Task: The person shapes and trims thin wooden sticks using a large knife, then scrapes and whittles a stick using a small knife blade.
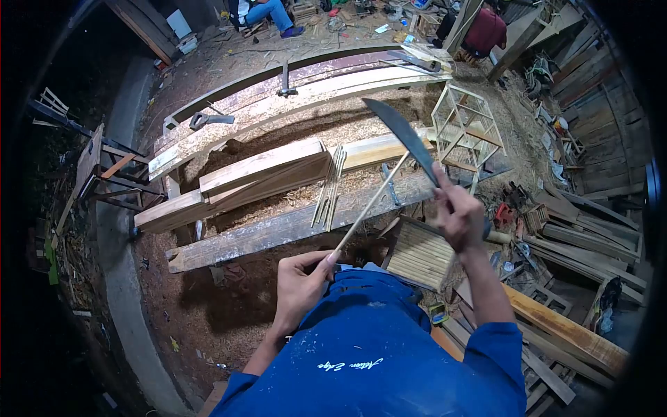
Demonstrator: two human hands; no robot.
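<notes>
A thin pale stick slants up and right from my left hand, whose thumb and fingers are closed on its lower end. My right hand is wrapped round the handle of a large curved knife. The dark blade points up and left, and the stick's upper end lies close beside it. Several similar thin sticks lie in a bundle on the workbench, left of the held stick. A slatted wooden panel is below my right hand.
The bench has long boards, wood blocks, a hammer and a handsaw. An open wooden frame stands at its right end. Scrap timber is piled at right. Two people sit beyond the bench.
</notes>
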